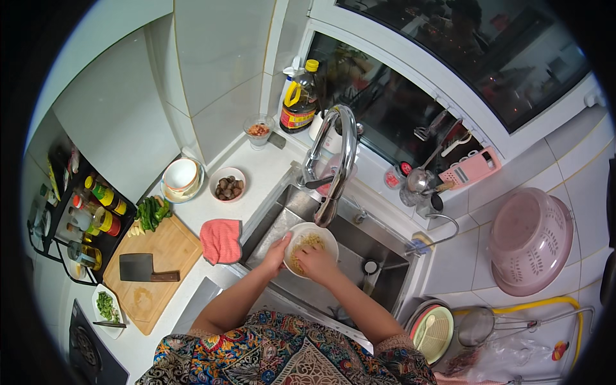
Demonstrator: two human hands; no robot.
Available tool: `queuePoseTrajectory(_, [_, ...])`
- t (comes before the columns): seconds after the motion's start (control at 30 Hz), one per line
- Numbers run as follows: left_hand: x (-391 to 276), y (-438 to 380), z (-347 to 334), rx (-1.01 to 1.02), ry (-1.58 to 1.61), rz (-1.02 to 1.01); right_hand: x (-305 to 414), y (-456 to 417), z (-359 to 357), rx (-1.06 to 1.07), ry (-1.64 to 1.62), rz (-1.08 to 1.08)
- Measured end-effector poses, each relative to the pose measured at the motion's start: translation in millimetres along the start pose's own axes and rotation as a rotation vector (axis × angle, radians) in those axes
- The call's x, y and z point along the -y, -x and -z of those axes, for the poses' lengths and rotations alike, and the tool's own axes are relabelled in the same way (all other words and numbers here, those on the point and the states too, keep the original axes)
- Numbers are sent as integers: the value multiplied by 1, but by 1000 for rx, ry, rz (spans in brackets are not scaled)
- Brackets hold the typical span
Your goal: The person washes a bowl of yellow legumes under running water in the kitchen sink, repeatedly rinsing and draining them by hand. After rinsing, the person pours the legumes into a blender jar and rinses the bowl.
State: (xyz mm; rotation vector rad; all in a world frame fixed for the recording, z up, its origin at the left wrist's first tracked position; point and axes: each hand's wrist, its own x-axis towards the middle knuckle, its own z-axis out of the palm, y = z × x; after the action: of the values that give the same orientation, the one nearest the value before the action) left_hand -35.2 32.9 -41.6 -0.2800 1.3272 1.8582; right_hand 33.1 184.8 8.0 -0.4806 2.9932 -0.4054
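Over the stainless steel sink (288, 216), my left hand (276, 252) holds a white bowl (332, 240) by its left rim, thumb on top. Small pale-yellow pieces, perhaps beans or kernels, (310, 239) lie inside the bowl. My right hand (315, 262) reaches into it with bent fingers among the pieces; the fingertips are partly hidden, so I cannot tell whether they grip any. Just above the bowl's far rim hangs the spout of a chrome faucet (327, 211). No water stream is plainly visible. A coral cloth (220, 241) lies on the counter left of the sink.
A cleaver (137, 267) and green peppers (153, 213) lie on a wooden cutting board (159, 298). Nearby stand a bowl of dark brown pieces (229, 188), stacked bowls (181, 175) and a bottle rack (60, 250). A large bottle (301, 103) stands behind; a pink colander (529, 240) hangs right.
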Motion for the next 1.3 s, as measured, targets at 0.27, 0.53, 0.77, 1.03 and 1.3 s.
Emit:
queuePoseTrajectory(0.27, [14, -20, 17, 11, 73, -8, -10, 27, 17, -524, -354, -181])
queuePoseTrajectory(0.53, [25, -17, -1, -53, 48, -3, -18, 5, -54, -798, -1234, -519])
queuePoseTrajectory(0.77, [46, -29, 8, 32, 89, -3, 1, 7, -22, -582, -469, -220])
queuePoseTrajectory(1.03, [41, -22, 22, -52, 99, -51, -54, 74, -71, -1065, -1100, -694])
queuePoseTrajectory(1.3, [17, 1, 34, -43, 62, -69, -152, 133, -240, -434, -594, -1175])
